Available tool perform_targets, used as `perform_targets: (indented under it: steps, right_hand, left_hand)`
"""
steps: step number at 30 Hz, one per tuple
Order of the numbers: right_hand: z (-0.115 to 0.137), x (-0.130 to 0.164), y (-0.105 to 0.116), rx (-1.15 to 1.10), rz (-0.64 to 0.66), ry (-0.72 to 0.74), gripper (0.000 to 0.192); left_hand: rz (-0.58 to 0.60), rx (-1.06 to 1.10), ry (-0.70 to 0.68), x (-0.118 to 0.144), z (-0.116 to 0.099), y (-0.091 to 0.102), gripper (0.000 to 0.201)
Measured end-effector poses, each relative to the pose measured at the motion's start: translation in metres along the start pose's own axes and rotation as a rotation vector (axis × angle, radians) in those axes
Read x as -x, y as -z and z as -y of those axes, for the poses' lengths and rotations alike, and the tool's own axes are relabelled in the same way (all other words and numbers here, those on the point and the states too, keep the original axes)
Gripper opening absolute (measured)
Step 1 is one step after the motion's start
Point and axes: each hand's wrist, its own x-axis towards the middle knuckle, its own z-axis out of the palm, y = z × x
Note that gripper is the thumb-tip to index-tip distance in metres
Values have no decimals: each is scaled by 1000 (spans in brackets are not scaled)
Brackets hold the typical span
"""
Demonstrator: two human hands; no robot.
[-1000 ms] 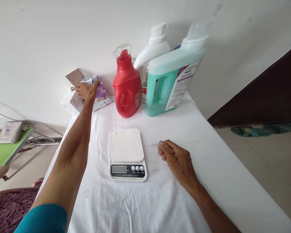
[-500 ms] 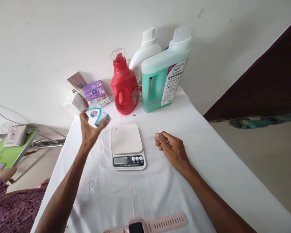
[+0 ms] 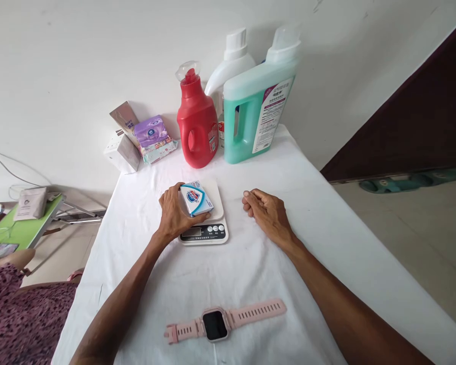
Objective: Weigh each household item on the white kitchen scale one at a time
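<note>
Two bare hands work at a table draped in a white cloth (image 3: pixel 319 213), seen from a camera worn on the person's head. The left hand (image 3: pixel 174 213) grips a small blue-and-white soap box (image 3: pixel 196 198), thumb along its near edge and fingers curled round its far left side, holding it on the white platform of a kitchen scale (image 3: pixel 216 195); whether the box rests with its full weight on the platform cannot be told. The scale sits near the middle of the table, its dark display panel (image 3: pixel 204 232) facing the person and partly covered by the left hand's thumb. The right hand (image 3: pixel 265 210) lies just to the right of the scale, apart from it, knuckles up on the cloth, fingers loosely curled together and holding nothing. A pink wristwatch (image 3: pixel 224 323) lies flat on the cloth close to the person, strap stretched out. Against the wall at the far end of the table stand a red detergent bottle (image 3: pixel 197 126), a white bottle (image 3: pixel 228 71) behind it and a tall green jug (image 3: pixel 256 106) with a handle. To their left sit a purple tissue pack (image 3: pixel 151 133) and a few small boxes (image 3: pixel 123 147).
</note>
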Motion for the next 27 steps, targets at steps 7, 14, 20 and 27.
perform_targets:
  steps: [7,14,20,27]
  right_hand:
    - [2,1,-1,11,-2,-16,50]
    - [4,2,0,24,-7,-25,48]
    - [2,1,-1,46,-21,-15,47]
    - [4,2,-2,61,-25,-42,49]
  left_hand:
    - [13,-83,15,2,6,1,105]
    - [-19,162,27,5,24,16,112]
    - [-370,496,371,7,61,15,64]
    - [-378,480,382,9,67,5,59]
